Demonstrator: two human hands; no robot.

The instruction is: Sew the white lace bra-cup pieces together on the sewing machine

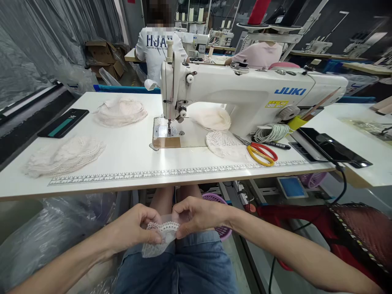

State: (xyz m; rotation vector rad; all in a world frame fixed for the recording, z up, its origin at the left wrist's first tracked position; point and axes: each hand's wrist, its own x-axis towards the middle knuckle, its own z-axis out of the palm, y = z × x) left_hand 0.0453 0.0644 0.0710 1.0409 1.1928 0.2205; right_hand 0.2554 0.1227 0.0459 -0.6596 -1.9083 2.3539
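— How many lace heaps beyond the hands?
— Four: heap one [65, 155], heap two [120, 111], heap three [213, 118], heap four [225, 143].
— Scissors?
— One pair [260, 153], beyond the right hand [197, 216].

sewing machine [245, 92] on table [128, 155] | scissors [260, 153] | lace piles [65, 155] | phone [63, 122]

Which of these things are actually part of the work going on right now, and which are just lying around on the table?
In hand:
- lace piece, pinched over the lap by the left hand and right hand

Lying about:
- Juki sewing machine, nothing under its needle
- lace stacks on the white table
- scissors
- coiled cord
- phone
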